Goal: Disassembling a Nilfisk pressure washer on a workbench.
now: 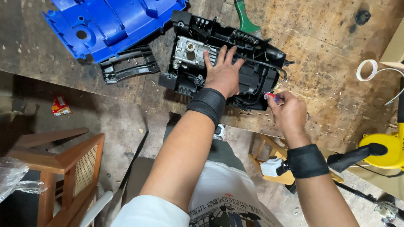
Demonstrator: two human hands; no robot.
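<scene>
Black plastic housing half (235, 63) lies open-side up at the bench's (328, 71) near edge, holding a silver metal pump block (190, 50), black hoses and wiring. Left hand (223, 72) pressed flat on its middle, fingers spread. Right hand (288, 111) pinched shut on a small red-tipped tool (271, 96) at the housing's near right corner. Blue cover shell (109, 23) and black trim piece (128, 64) sit at the far left corner. Bare worn wood to the right, up to a tape roll (365, 69).

Left hand (222, 72) presses black housing (252, 77); right hand (289, 113) pinches screwdriver (271, 96).
</scene>
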